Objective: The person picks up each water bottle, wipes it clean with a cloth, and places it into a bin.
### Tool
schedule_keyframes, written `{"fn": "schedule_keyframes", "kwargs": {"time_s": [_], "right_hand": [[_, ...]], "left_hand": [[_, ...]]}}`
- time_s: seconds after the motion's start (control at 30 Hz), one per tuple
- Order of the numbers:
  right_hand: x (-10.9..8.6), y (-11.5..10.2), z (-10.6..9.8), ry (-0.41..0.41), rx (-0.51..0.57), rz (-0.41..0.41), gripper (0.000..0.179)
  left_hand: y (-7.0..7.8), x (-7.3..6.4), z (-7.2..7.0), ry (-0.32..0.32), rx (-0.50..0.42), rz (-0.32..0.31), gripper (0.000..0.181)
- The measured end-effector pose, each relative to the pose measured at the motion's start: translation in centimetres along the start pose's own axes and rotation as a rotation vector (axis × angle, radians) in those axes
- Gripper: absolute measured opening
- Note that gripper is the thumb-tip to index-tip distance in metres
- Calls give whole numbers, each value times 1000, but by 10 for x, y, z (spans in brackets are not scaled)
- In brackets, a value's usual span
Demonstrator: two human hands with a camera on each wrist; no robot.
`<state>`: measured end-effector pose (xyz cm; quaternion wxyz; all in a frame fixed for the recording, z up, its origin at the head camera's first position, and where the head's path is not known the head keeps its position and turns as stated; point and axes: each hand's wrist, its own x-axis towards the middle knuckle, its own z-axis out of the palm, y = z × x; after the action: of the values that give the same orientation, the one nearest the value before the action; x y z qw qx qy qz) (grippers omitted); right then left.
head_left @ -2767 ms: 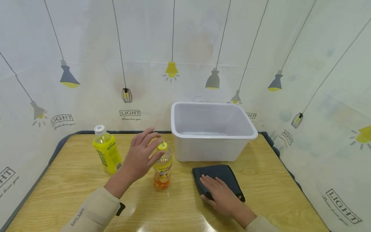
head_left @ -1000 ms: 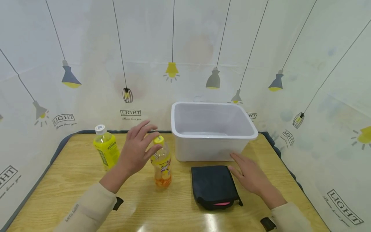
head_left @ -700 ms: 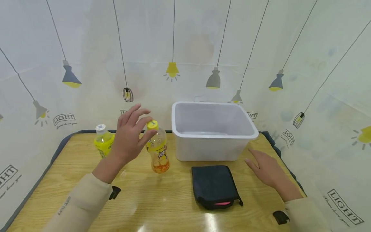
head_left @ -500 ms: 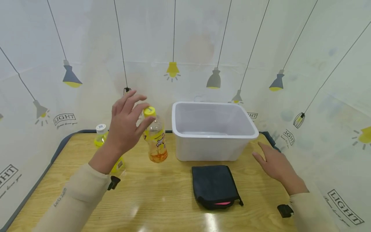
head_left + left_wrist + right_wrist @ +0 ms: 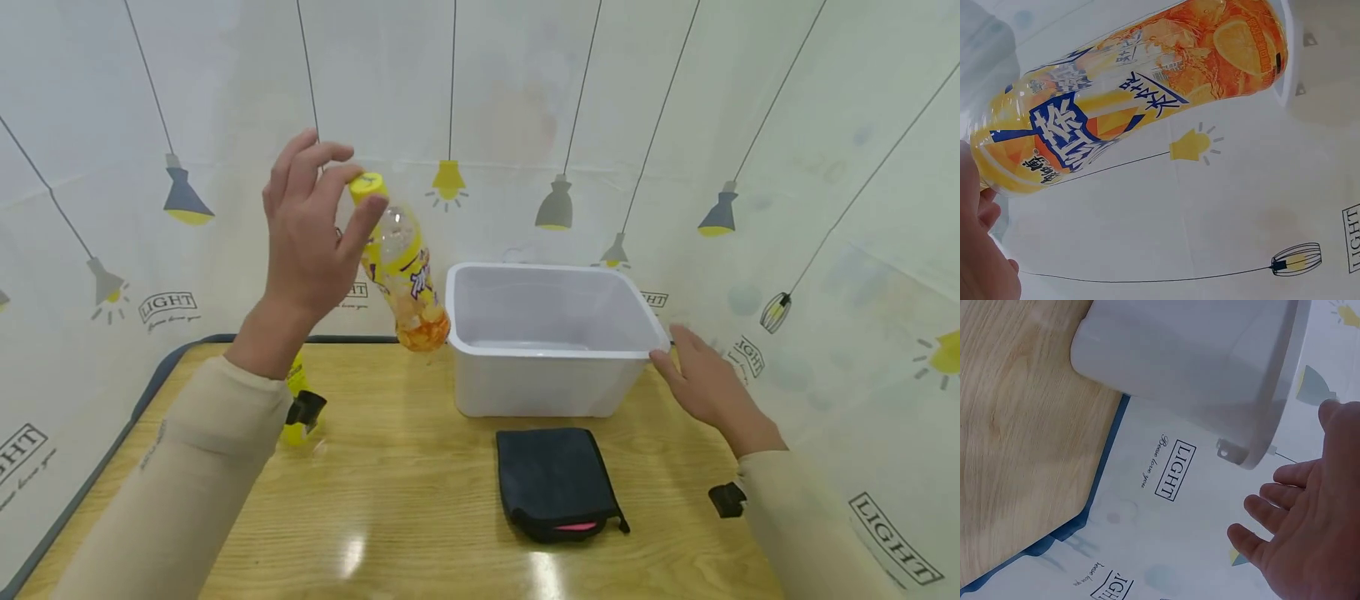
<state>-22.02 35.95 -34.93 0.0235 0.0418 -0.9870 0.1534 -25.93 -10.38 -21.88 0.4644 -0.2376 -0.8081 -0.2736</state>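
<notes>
A plastic drink bottle (image 5: 408, 271) with a yellow cap and an orange and yellow label hangs in the air, tilted, its base close to the left rim of the white bin (image 5: 540, 385). My left hand (image 5: 303, 229) pinches its cap between thumb and fingers. In the left wrist view the iced tea label of the bottle (image 5: 1141, 87) fills the upper part. My right hand (image 5: 708, 379) is at the bin's right rim with fingers extended; in the right wrist view the right hand (image 5: 1319, 506) appears apart from the bin's wall (image 5: 1179, 356).
A dark zip pouch (image 5: 555, 475) with a bit of pink showing lies in front of the bin on the wooden table (image 5: 405, 500). Another bottle (image 5: 297, 375), bright yellow, stands at left, mostly hidden by my left forearm. Behind is a lamp-print cloth (image 5: 495, 217).
My left hand has lifted the tea bottle off the table, and its base has swung toward the bin. My right hand has left the pouch and moved right and up to the bin's right rim.
</notes>
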Motion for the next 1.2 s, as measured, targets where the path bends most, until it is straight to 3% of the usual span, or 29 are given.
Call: {"fn": "schedule_keyframes", "kwargs": {"time_s": [0.23, 0.57, 0.8, 1.2], "right_hand": [[15, 3, 9, -6, -35, -11, 81], [17, 10, 12, -15, 46, -21, 73], [20, 5, 16, -1, 66, -11, 68], [18, -7, 19, 2, -28, 9, 70]], "left_hand": [[10, 22, 9, 49, -4, -16, 45], [35, 28, 54, 21, -65, -50, 46], [40, 19, 80, -41, -54, -81, 45], [26, -9, 112, -199, -25, -141, 47]]}}
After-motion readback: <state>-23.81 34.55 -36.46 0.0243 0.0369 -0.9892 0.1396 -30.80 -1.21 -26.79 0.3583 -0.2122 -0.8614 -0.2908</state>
